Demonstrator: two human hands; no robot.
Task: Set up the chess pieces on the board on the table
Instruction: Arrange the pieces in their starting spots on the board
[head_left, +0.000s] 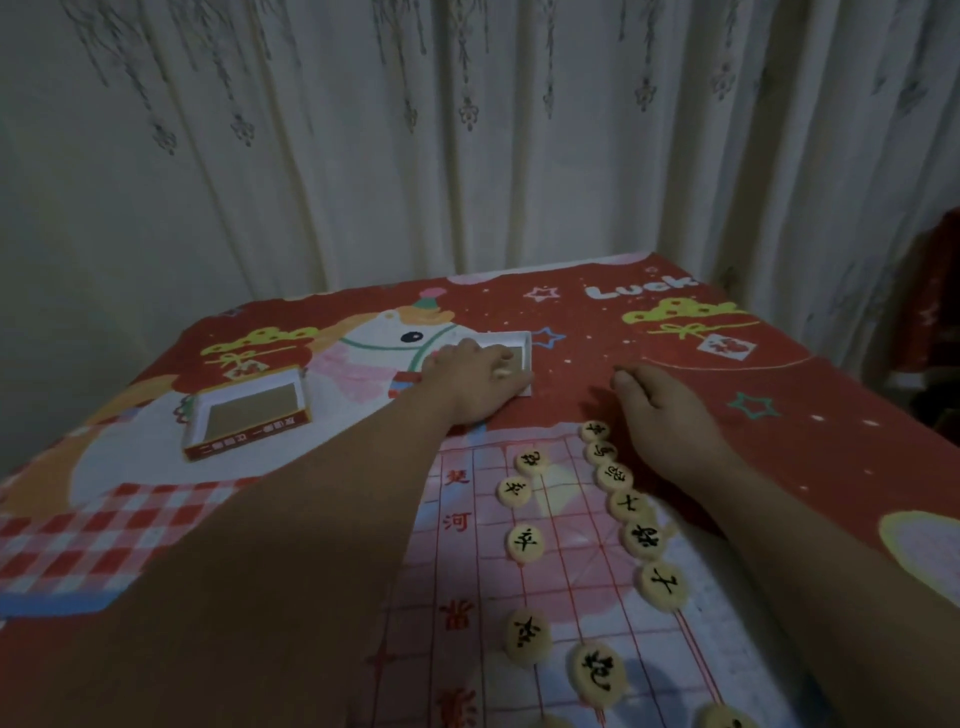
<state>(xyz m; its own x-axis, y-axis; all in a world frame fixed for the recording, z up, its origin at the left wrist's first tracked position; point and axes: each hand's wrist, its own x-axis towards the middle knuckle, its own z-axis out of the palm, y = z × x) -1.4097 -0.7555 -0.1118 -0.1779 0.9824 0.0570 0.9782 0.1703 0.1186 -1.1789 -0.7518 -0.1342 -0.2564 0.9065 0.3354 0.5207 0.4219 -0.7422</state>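
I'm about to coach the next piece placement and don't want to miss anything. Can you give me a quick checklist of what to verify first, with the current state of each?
1. Left hand reaches into the white box tray: ok.
2. Piece secured in the left hand's grip: cannot tell, the fingers hide the tray's contents.
3. Right hand free to help: ok, it rests loosely curled on the tablecloth, holding nothing.
4. Black pieces on the paper board lying face up in their lines: ok; nearest row starts at the top piece.
5. Pieces remaining in the tray: cannot tell.
6. Red-sided box half clear of the board: ok.
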